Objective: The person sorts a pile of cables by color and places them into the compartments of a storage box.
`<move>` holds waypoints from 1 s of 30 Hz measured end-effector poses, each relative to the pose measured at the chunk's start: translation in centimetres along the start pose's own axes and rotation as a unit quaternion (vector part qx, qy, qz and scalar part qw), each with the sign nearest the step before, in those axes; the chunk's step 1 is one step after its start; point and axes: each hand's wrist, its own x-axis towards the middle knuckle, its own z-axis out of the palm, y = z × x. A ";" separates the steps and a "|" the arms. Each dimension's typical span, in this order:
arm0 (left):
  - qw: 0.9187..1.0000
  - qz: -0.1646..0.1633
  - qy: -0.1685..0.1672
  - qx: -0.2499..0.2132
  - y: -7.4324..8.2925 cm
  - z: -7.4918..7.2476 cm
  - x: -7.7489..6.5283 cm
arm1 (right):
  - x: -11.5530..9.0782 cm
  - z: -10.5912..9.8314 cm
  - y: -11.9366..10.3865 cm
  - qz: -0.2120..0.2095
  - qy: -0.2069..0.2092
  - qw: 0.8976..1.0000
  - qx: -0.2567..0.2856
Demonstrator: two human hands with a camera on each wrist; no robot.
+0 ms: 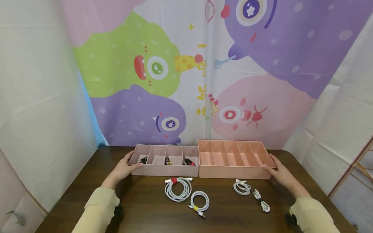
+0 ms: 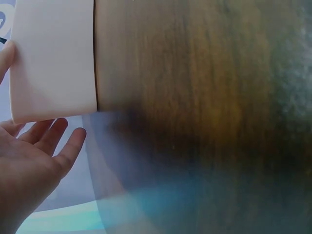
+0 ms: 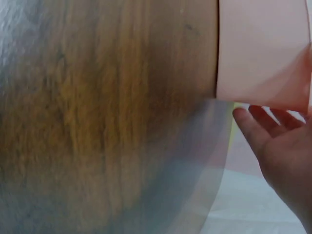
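Note:
In the head view, a pale pink-grey divided storage box [image 1: 164, 170] and a peach divided storage box [image 1: 234, 172] stand end to end, touching. My left hand [image 1: 123, 168] holds the pale box's left end, thumb over the front rim and fingers along the outer end. My right hand [image 1: 281, 173] holds the peach box's right end likewise. Both wrist views show fingers against the end walls. Dark bundled cables [image 1: 189, 161] lie in some of the pale box's compartments. No items show in the peach box's compartments.
On the dark wooden table [image 1: 145, 207], a coiled white cable with a red tie [image 1: 178, 190] and one with a yellow tie [image 1: 199, 202] lie in front of the boxes. Two smaller white cables [image 1: 242, 187] lie at right. A cartoon-printed curtain [image 1: 195, 126] hangs behind.

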 end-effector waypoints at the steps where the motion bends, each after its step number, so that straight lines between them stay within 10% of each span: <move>1: 1.000 -0.001 -0.001 0.000 0.1 0.0 0.0 | -0.1 -0.1 -0.1 -0.009 0.013 1.000 -0.017; 10: 1.000 -0.004 0.003 0.009 0.5 0.1 0.2 | -0.7 -0.9 -1.1 -0.089 0.098 0.988 -0.079; 30: 1.000 -0.013 0.014 -0.009 0.4 0.3 -0.1 | -3.7 -1.9 -4.9 -0.092 0.167 0.977 -0.098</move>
